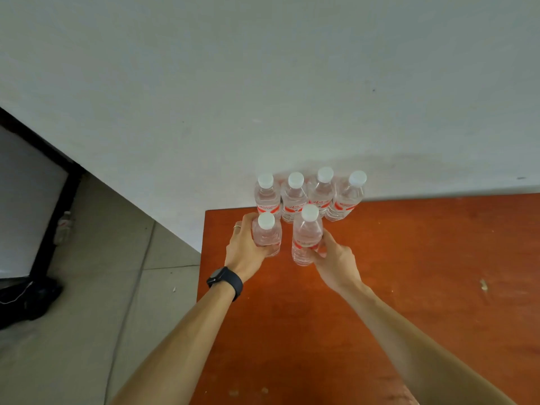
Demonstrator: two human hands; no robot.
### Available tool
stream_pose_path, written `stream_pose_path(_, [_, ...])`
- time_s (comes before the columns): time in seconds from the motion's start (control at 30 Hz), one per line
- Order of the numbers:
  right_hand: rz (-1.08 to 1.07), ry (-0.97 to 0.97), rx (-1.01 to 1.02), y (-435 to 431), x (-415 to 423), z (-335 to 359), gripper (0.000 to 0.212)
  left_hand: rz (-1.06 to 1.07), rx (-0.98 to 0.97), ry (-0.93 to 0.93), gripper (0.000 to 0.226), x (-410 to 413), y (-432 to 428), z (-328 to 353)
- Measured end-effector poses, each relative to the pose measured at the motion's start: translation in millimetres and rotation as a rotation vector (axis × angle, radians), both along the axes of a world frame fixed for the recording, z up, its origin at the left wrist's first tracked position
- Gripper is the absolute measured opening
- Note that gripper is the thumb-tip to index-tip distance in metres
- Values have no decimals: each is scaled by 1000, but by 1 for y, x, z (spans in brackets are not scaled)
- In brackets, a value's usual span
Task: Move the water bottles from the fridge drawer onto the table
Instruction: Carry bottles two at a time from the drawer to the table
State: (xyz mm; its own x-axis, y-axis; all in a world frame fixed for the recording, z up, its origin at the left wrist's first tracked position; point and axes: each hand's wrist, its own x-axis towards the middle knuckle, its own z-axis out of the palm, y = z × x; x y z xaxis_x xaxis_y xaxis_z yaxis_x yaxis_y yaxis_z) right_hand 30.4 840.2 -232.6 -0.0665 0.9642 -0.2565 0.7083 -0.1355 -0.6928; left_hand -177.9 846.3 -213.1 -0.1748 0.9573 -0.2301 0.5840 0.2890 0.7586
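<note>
My left hand (247,249) wraps the left bottle (267,235), right hand (333,258) grips the right bottle (306,238), both low over the table (409,287). Back row (293,197) of four already placed. Drawer out of view, remainder unknown.

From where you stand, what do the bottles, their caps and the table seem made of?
The bottles: clear, glossy thin plastic; you can see through them. The caps: opaque white plastic, matte-looking. The table: reddish-brown wood or wood-look laminate, smooth with a faint sheen; which one, I cannot tell.
</note>
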Motion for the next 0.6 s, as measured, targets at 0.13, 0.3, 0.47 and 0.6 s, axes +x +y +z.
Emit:
stream_pose_path(0.13, [-29, 39, 41, 9, 3, -1, 65, -27, -8, -23, 82, -3, 11, -3])
stream_pose_path(0.3, [8, 113, 172, 4, 4, -22, 74, -38, 17, -17, 82, -1, 14, -8])
stream_pose_path(0.47, [-43, 159, 146, 19, -7, -19, 71, -31, 49, -10, 81, 4, 17, -10])
stream_pose_path(0.6, [-16, 169, 138, 24, -9, -22, 70, -30, 43, -2, 85, 6, 21, -11])
